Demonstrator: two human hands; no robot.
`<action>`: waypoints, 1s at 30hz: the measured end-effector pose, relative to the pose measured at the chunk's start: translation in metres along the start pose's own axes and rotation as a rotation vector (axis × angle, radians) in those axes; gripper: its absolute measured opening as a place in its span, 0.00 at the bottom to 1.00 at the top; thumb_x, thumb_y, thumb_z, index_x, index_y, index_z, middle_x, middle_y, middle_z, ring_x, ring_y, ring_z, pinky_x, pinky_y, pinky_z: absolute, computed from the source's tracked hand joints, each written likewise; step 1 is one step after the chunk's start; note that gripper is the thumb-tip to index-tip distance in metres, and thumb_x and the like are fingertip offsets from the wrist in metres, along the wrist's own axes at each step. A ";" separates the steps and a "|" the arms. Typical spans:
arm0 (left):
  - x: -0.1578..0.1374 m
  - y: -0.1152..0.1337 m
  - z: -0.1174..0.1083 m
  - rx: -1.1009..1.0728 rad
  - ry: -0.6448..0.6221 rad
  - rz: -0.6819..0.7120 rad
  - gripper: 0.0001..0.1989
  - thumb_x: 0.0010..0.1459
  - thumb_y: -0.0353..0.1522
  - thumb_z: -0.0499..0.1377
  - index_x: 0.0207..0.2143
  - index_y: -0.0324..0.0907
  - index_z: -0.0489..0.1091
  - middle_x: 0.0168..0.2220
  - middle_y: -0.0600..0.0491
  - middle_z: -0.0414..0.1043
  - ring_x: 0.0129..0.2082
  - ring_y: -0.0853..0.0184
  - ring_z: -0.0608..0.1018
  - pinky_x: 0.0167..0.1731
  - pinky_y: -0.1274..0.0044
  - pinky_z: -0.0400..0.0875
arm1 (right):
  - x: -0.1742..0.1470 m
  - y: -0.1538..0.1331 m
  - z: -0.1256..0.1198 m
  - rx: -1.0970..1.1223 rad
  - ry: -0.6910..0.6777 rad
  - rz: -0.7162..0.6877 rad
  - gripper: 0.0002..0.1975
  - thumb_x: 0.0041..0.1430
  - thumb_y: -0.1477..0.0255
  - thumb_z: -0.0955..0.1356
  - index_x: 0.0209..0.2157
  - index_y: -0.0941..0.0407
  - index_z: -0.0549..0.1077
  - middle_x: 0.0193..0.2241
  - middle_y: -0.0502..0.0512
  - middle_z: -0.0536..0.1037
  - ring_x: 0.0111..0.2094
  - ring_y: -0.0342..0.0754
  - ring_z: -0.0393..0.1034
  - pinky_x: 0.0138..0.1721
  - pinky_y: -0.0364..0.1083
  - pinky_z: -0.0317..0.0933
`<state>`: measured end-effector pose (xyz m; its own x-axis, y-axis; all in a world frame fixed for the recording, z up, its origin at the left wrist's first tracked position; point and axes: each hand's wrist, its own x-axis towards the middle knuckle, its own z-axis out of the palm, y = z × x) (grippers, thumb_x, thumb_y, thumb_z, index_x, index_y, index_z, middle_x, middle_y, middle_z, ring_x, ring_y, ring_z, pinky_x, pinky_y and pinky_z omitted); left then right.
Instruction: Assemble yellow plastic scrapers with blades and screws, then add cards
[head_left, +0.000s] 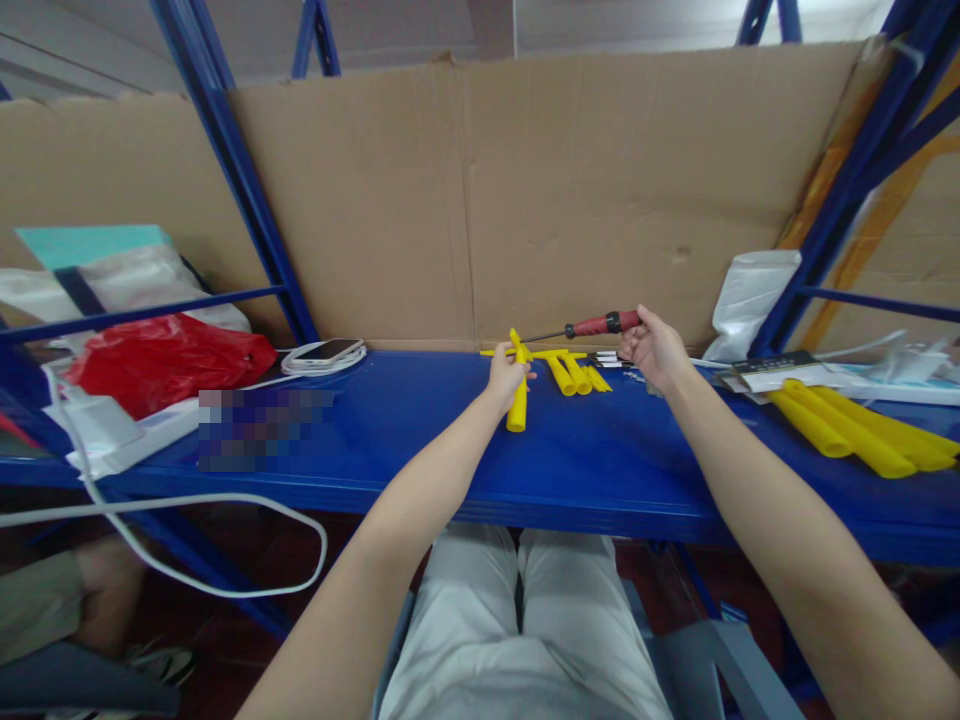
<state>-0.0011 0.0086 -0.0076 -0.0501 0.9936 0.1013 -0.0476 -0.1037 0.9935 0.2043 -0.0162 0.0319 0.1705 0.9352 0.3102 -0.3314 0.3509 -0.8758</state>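
My left hand [511, 373] is closed round a yellow T-shaped plastic piece [517, 412], whose tube points down toward me over the blue table. In my right hand [656, 348] is a screwdriver [600, 325] with a red and black handle, gripped at the handle's end. Its thin shaft runs left to the upper part of the yellow piece; whether the tip touches a screw is too small to tell. Just right of my left hand, several more yellow T-shaped pieces [576, 375] lie on the table. Small parts lie below my right hand, partly hidden.
Long yellow tubes [847, 430] lie at the table's right. A phone [331, 350] rests on a coiled white cable at the left, near a red plastic bag [169, 362] and a power strip [146, 440]. Cardboard [600, 200] stands behind the blue table [420, 440]. Another person's leg [109, 585] shows lower left.
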 end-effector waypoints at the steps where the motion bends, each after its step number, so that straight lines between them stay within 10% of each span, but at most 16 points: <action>1: 0.000 0.000 0.000 0.000 -0.001 0.003 0.23 0.50 0.17 0.51 0.46 0.46 0.56 0.39 0.54 0.70 0.19 0.77 0.72 0.14 0.86 0.61 | 0.000 0.000 0.000 -0.012 -0.007 0.006 0.17 0.51 0.58 0.68 0.25 0.54 0.60 0.13 0.43 0.61 0.12 0.37 0.55 0.13 0.38 0.51; 30: 0.001 -0.002 0.003 0.025 0.002 0.015 0.22 0.52 0.19 0.52 0.47 0.47 0.55 0.42 0.53 0.69 0.19 0.79 0.72 0.14 0.89 0.59 | 0.002 0.001 -0.005 -0.040 0.016 0.040 0.16 0.52 0.59 0.68 0.23 0.55 0.61 0.12 0.43 0.61 0.12 0.37 0.53 0.13 0.38 0.52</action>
<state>0.0014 0.0096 -0.0095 -0.0528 0.9918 0.1166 -0.0221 -0.1179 0.9928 0.2089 -0.0140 0.0300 0.1726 0.9476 0.2689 -0.3007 0.3106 -0.9017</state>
